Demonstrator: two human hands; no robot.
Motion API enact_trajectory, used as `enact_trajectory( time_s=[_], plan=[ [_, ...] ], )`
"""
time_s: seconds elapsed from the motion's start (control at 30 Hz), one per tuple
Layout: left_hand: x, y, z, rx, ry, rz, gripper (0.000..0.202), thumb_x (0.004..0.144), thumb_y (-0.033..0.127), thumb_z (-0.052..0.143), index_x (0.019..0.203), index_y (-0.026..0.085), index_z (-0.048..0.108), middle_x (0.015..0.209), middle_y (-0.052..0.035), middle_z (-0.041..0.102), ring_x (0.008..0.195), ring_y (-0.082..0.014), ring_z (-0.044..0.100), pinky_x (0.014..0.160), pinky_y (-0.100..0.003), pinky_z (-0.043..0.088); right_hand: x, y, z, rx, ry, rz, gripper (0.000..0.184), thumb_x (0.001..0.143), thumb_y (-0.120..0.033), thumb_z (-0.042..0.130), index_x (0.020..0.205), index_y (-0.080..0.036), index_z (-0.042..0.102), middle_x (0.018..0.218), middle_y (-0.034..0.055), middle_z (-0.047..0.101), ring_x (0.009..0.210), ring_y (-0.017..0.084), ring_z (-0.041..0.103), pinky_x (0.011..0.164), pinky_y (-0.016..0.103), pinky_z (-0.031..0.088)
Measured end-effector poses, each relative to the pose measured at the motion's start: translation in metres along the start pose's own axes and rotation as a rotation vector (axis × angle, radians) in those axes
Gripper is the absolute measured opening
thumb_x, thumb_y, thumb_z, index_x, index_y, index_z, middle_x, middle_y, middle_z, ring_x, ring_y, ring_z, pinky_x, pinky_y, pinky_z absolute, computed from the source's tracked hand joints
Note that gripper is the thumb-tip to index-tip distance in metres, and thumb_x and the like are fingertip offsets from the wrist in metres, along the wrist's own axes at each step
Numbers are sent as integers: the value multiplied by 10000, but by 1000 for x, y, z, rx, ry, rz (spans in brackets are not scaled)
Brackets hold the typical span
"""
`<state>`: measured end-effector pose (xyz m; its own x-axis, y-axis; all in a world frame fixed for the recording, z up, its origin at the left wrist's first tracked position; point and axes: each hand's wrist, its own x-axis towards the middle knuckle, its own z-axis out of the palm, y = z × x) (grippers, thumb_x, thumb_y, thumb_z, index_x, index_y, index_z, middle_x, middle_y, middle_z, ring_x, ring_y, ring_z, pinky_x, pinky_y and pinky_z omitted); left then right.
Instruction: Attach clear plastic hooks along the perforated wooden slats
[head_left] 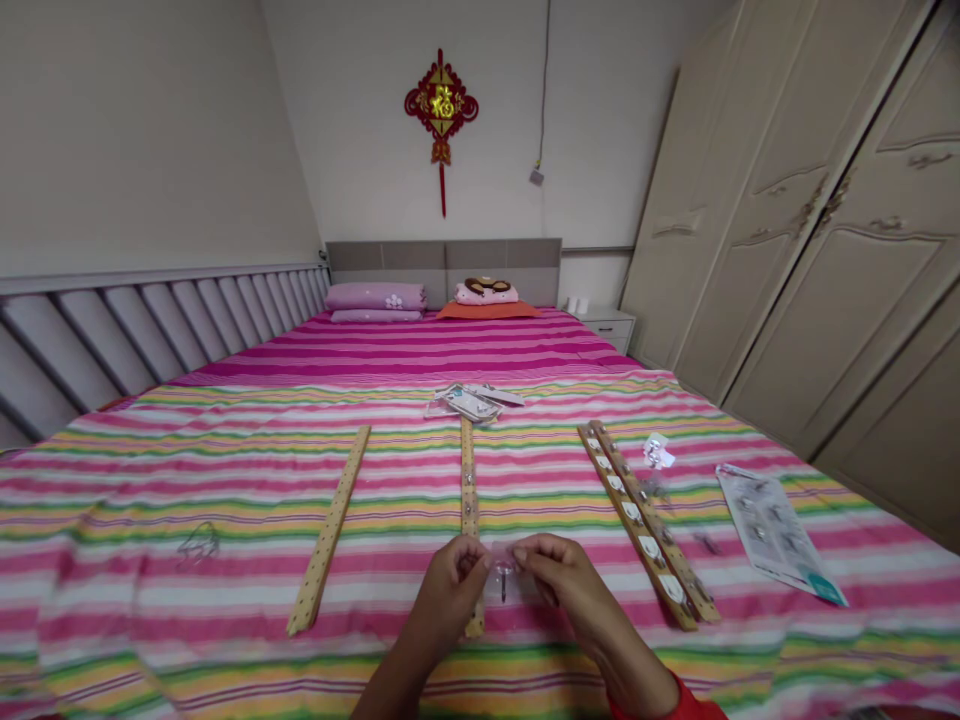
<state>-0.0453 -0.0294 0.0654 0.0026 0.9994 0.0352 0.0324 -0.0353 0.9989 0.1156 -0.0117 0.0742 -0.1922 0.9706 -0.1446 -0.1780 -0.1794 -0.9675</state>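
Between my two hands is a clear adhesive wall hook point(503, 562), its dark metal prong hanging downward. My left hand point(448, 592) pinches its left edge and my right hand point(564, 578) pinches its right edge. Just behind my left hand lies a perforated wooden strip point(466, 448), which carries clear hooks point(469, 480) along its middle. The near part of that strip is partly hidden by the hand. To the right, two strips lie side by side; one bears several white hooks point(631, 513), the other several clear hooks point(660, 535).
A bare perforated strip point(330, 530) lies at left, with crumpled clear plastic point(198, 543) beyond it. Flat packages point(472, 402) are piled past the middle strip. At right are a hook package point(780, 535) and a small white piece point(657, 452), all on the striped bedspread point(240, 600).
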Motion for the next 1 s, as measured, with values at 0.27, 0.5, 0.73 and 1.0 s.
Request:
enact_trajectory(
  time_s=[0.27,0.5,0.73,1.0],
  plan=[
    [9,0,-4,-79,113,-105,353,563,504,712,577,177,579,538,10,554,536,-135,501,537,-243,385,5,10,-1,-50,76,-53,334,579,-468,751,684,-160,674,496,-32,543,379,58,335,373,206,218],
    [20,-3,-7,-86,120,-113,321,595,469,697,598,162,602,544,15,552,540,-126,485,545,-237,370,17,16,6,-121,-1,-160,283,608,-427,737,569,-166,637,528,-16,543,532,112,451,516,232,345],
    [49,-9,-13,-53,195,-30,276,594,433,686,611,167,615,580,1,583,584,-147,520,594,-255,400,53,21,13,-150,32,-227,258,634,-393,679,535,-185,562,496,-34,483,495,108,411,468,224,310],
    [119,-10,-31,-58,204,-39,231,566,372,694,566,166,590,480,49,518,493,-102,468,532,-226,368,124,9,21,-95,51,-154,284,551,-425,693,495,-193,540,380,-65,413,393,79,330,395,217,215]
  ],
)
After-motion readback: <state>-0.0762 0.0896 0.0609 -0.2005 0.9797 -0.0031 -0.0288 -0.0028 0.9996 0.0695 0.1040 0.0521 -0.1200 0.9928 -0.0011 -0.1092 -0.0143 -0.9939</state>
